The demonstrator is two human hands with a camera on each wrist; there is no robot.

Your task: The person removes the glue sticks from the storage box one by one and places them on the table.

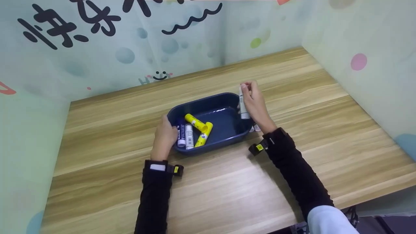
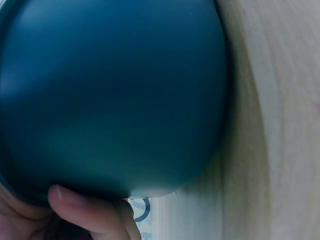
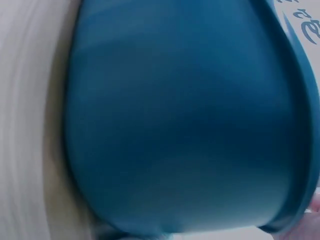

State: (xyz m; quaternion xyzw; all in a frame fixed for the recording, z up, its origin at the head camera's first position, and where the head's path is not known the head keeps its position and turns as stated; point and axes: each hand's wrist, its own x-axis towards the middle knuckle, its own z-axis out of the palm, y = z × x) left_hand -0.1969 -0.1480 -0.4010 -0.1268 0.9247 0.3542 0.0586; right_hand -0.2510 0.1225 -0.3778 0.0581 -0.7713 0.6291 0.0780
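White tube is in the right hand, which pinches it between thumb and bent fingers; it stands nearly upright at the right end of a dark blue basin. Whether it touches the rim, one cannot tell. The left hand grips the opposite end of this basin, its fingers bent at the rim. Inside, near the left hand, a navy tube lies beside a second white tube. Next to them are two yellow tubes, one meeting the other at an angle. The basin rests on a wood-grain table; behind it rises a pale wall with coloured dots and black writing. Both forearms, in black sleeves, reach forward, one to each end of the basin.
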